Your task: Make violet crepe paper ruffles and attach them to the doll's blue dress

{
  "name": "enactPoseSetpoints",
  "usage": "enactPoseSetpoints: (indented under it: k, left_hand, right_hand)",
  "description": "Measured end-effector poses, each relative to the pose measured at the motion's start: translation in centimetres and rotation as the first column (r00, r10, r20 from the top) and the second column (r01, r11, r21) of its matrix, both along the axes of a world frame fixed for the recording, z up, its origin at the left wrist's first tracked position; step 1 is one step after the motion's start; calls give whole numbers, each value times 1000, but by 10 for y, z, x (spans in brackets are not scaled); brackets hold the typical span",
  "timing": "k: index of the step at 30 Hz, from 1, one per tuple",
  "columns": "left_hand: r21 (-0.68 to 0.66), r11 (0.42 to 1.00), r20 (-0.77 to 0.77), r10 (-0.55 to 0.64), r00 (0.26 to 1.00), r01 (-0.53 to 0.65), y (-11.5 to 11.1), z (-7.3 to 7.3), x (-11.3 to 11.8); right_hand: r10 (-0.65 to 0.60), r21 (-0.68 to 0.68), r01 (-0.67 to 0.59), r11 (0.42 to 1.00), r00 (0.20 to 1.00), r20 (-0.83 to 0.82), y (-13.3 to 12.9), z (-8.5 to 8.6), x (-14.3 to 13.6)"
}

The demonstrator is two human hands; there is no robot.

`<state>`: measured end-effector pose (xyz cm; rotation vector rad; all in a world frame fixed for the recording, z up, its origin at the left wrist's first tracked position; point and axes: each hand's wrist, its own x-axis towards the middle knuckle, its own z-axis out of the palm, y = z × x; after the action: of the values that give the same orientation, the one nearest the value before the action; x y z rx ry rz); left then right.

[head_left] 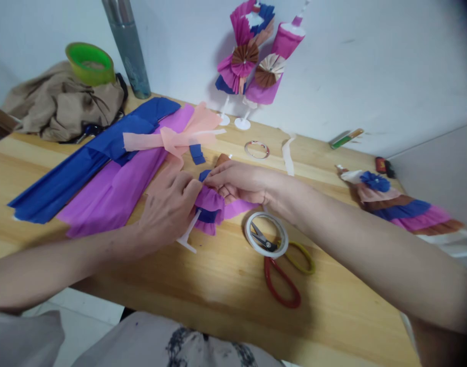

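Note:
Between my hands lies a small figure on a white stand (187, 240), dressed in a ruffled purple and blue crepe-paper skirt (214, 206). My left hand (169, 208) has its fingers curled around the figure from the left, above the stand. From the right, my right hand (239, 179) pinches at the top of the skirt, its fingertips close to the left thumb. A purple crepe-paper strip (243, 207) trails out to the right under the right hand. Red-and-yellow-handled scissors (270, 267) and a roll of white tape (282, 247) lie together just to the right.
Blue crepe paper (65, 181), purple crepe paper (111, 196) and peach crepe paper (195, 122) spread across the left. Two dressed figures (266, 99) stand by the wall; another figure (409, 209) lies at right. A bottle (132, 61) and green tape roll (103, 71) are behind.

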<state>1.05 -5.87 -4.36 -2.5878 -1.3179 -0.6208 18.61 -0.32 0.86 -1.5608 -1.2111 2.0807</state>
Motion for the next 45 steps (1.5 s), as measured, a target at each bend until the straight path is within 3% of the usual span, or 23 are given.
enactPoseSetpoints:
  k: [9,14,19,28,37,45]
  left_hand:
    - [112,987,55,-124,991,117,12,-8,-1]
    - [146,983,165,-131,978,107,16,-15,0]
    - [184,975,150,-152,977,124,17,-17,-1]
    - [147,985,148,-115,982,93,20,-23,-5]
    - [6,996,360,-83,929,86,28,-31,-7]
    - [-82,991,484,-52,873,104,25,-29,-6]
  right_hand:
    - [-31,-20,31,999,999,-5,-5,0,-3]
    - [-83,44,81,996,996,40,-8,0,-4]
    - [-124,67,125,990,992,-18,-12,-5,-7]
    - [-155,71,152,986,987,36,-16,-4,-11]
    - [-148,74,139,988,980,137,-12,3,-17]
    - [-202,130,183,975,967,154,-17,-7,-16]
